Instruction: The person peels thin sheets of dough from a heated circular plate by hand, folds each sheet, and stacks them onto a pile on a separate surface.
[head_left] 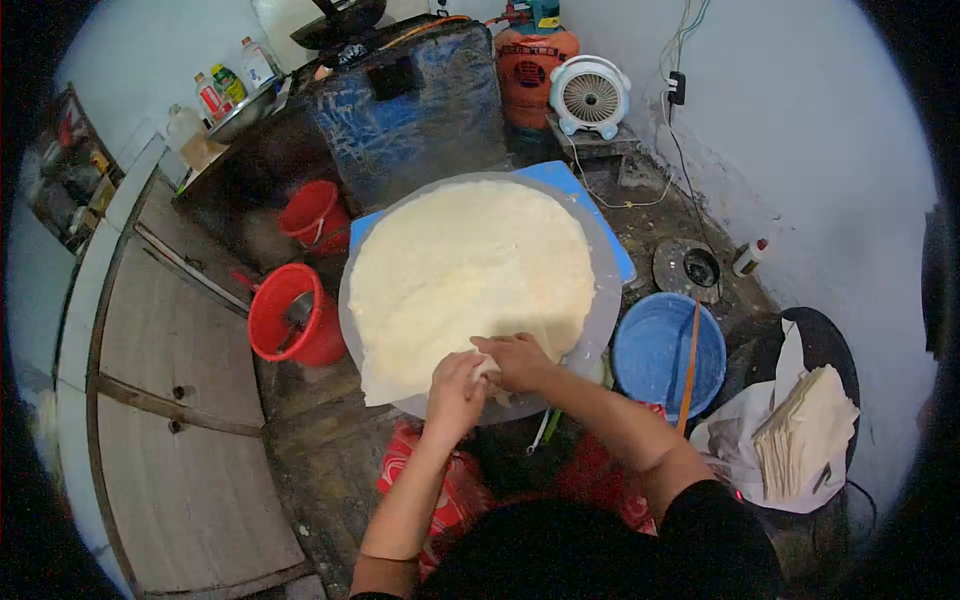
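Note:
A large, thin, pale dough sheet (470, 270) covers most of a round grey board (607, 310). At its near edge, both of my hands meet around a small whitish wad of dough (487, 364). My left hand (457, 388) is closed on the wad from the left, fingers curled. From the right, my right hand (517, 360) bends over the same wad, its fingers closed against it. Whether the wad is joined to the sheet is hidden by my fingers. The sheet's left corner hangs a little past the board.
Red buckets (268, 312) stand at left. A blue basin (668, 352) with a wooden stick (690, 365) across it is at right, near a stack of folded flatbreads (806, 432) on white cloth. Behind are a fan (591, 97) and an orange gas cylinder (533, 65).

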